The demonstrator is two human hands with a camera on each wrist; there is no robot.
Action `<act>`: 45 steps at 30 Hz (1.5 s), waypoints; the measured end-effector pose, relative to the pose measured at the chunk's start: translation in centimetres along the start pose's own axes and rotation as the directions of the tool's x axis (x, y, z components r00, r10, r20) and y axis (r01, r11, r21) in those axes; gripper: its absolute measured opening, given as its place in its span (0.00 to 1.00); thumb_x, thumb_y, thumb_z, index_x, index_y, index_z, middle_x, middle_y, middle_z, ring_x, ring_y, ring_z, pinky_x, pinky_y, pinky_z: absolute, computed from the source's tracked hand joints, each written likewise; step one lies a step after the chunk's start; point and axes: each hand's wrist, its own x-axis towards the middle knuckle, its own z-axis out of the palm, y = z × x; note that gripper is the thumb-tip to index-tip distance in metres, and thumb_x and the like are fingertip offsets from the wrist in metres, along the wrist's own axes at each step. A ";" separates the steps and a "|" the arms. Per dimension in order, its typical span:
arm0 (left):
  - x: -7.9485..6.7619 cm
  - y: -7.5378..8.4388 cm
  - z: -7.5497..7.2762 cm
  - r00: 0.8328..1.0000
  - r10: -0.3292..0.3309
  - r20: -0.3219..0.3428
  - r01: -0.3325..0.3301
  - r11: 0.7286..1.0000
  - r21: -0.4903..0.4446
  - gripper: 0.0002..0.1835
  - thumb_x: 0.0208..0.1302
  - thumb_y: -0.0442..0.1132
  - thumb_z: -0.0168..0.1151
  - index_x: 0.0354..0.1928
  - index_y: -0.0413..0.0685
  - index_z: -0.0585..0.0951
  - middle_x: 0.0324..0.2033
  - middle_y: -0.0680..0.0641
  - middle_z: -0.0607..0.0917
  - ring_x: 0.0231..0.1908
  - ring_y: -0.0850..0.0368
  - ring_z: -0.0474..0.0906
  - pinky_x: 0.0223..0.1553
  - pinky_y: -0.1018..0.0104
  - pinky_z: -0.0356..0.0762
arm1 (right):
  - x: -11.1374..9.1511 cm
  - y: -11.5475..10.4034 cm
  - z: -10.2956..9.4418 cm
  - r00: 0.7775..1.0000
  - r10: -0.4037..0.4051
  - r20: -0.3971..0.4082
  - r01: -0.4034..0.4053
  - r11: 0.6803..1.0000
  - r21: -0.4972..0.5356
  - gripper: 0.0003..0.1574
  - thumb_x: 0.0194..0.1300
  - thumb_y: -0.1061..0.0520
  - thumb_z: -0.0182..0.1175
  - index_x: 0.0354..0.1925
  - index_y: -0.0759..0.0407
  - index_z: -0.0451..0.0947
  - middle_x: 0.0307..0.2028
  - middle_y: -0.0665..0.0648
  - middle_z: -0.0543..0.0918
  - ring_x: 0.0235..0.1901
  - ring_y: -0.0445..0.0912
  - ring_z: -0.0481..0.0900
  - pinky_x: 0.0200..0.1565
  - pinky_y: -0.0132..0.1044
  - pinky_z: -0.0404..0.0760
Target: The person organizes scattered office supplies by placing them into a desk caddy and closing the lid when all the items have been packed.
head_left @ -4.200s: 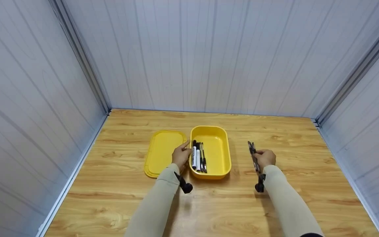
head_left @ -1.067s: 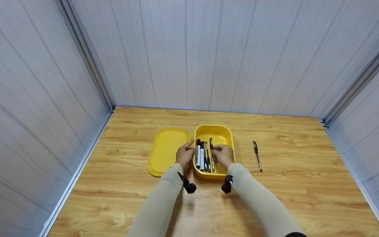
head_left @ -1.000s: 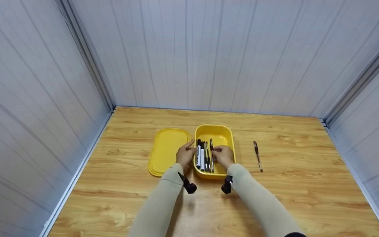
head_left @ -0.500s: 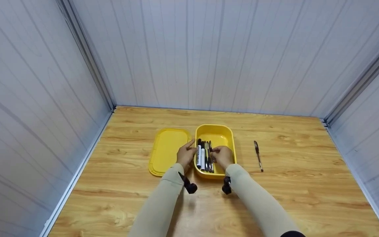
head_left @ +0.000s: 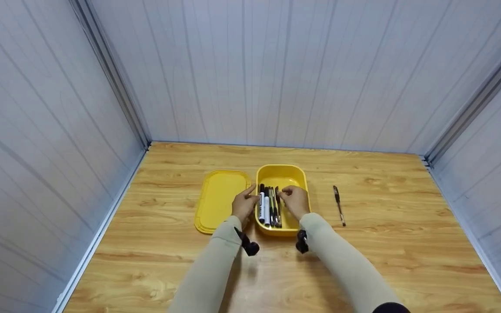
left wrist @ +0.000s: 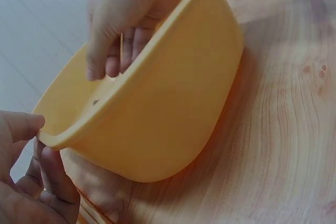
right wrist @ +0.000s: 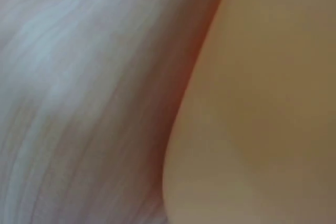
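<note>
A yellow plastic box (head_left: pixel 305 217) stands on the table; two white markers (head_left: pixel 262 208) and several slim black pens (head_left: pixel 272 206) lie side by side along its left inside. My left hand (head_left: pixel 244 205) pinches the box's left rim between thumb and fingers, plain in the left wrist view (left wrist: pixel 39 182). Over the inside of the box is my right hand (head_left: pixel 295 202), fingers bent downward and loose, fingertips beside the cap end of the rightmost pen (head_left: pixel 278 208). No pen shows between those fingers. The right wrist view holds only the blurred box wall (right wrist: pixel 252 103) and table.
A yellow lid (head_left: pixel 220 200) lies flat left of the box. One more black-capped pen (head_left: pixel 339 205) lies on the wooden table (head_left: pixel 407 243) to the right. White panel walls (head_left: pixel 233 78) rise behind and on both sides.
My right hand carried two pens from the right; one stayed in the box beside the others, and one is on the table at right. Its fingers have just lifted off. The left hand stayed at the rim.
</note>
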 end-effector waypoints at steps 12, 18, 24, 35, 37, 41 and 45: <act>-0.1 0.3 0.2 1.000 -0.029 0.010 0.028 0.999 0.044 0.27 0.58 0.36 0.60 0.61 0.59 0.72 0.37 0.46 0.81 0.17 0.62 0.66 0.18 0.69 0.65 | 2.2 0.2 -6.7 0.994 -0.024 -0.103 0.034 0.995 0.096 0.14 0.62 0.59 0.58 0.45 0.65 0.79 0.34 0.59 0.81 0.33 0.52 0.79 0.34 0.38 0.78; -0.2 0.5 0.0 1.000 -0.001 -0.003 0.002 0.995 0.103 0.26 0.58 0.37 0.60 0.61 0.59 0.72 0.38 0.47 0.81 0.24 0.59 0.70 0.22 0.69 0.66 | 2.6 3.1 -11.8 0.984 0.125 -0.130 -0.125 0.992 0.004 0.20 0.64 0.56 0.55 0.53 0.63 0.74 0.39 0.61 0.80 0.34 0.51 0.79 0.35 0.40 0.77; -0.1 0.3 -0.1 0.999 0.028 -0.021 -0.025 0.991 0.132 0.25 0.56 0.38 0.61 0.59 0.59 0.74 0.36 0.48 0.81 0.33 0.56 0.73 0.33 0.67 0.69 | 1.2 5.8 -13.8 0.948 0.310 -0.072 -0.314 0.948 -0.058 0.29 0.66 0.54 0.52 0.62 0.66 0.63 0.54 0.68 0.71 0.50 0.59 0.71 0.47 0.49 0.73; 0.0 0.3 0.1 0.999 0.032 -0.027 -0.029 0.993 0.118 0.25 0.56 0.37 0.61 0.58 0.59 0.75 0.38 0.47 0.81 0.35 0.55 0.73 0.36 0.66 0.70 | -0.3 9.0 -12.6 0.938 0.345 -0.016 -0.344 0.929 -0.135 0.25 0.62 0.59 0.53 0.55 0.70 0.71 0.51 0.70 0.75 0.48 0.60 0.73 0.45 0.49 0.75; 0.0 0.3 0.1 0.999 0.031 -0.022 -0.028 0.994 0.104 0.25 0.56 0.37 0.61 0.58 0.58 0.75 0.37 0.47 0.81 0.35 0.55 0.73 0.35 0.67 0.71 | -0.2 9.3 -12.4 0.942 0.333 -0.032 -0.335 0.933 -0.130 0.23 0.61 0.60 0.54 0.53 0.69 0.73 0.48 0.69 0.76 0.46 0.59 0.75 0.43 0.49 0.76; 0.0 0.2 0.2 0.999 0.026 -0.025 -0.023 0.995 0.102 0.26 0.55 0.36 0.60 0.58 0.59 0.75 0.37 0.47 0.82 0.33 0.56 0.73 0.33 0.68 0.71 | -0.1 9.6 -12.3 0.947 0.316 -0.062 -0.322 0.938 -0.129 0.18 0.60 0.61 0.56 0.48 0.67 0.77 0.42 0.67 0.80 0.40 0.56 0.78 0.39 0.47 0.77; 0.0 0.1 0.1 1.000 0.016 -0.023 -0.013 0.994 0.108 0.26 0.55 0.37 0.60 0.58 0.61 0.75 0.38 0.48 0.81 0.33 0.56 0.73 0.33 0.68 0.70 | -0.1 9.8 -12.1 0.949 0.306 -0.081 -0.315 0.939 -0.139 0.16 0.59 0.61 0.58 0.46 0.66 0.78 0.39 0.66 0.81 0.38 0.55 0.79 0.37 0.46 0.78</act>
